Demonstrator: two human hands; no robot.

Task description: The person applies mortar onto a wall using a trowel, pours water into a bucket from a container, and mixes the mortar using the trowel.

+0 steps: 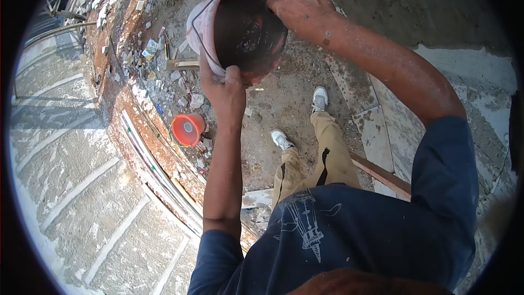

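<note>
Left hand (pixel 224 90): pinching the bucket (pixel 206 27) at its near edge
Right hand (pixel 308 13): gripping the bucket's right edge
Bucket: tilted, dark inside, held above the ground (pixel 259 158)
Orange-red pail (pixel 199 124): left of the white shoes (pixel 281 139)

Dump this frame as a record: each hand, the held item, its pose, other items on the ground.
left hand: person's left hand grips the near rim of the pink-and-white bucket
right hand: person's right hand on the same bucket's rim, right side of the view
pose: tilted, mouth facing the camera
bucket interior: dark; contents unclear
ground, left of feet: smaller orange bucket
footwear: white shoes
ground, right of legs: wooden plank
</note>
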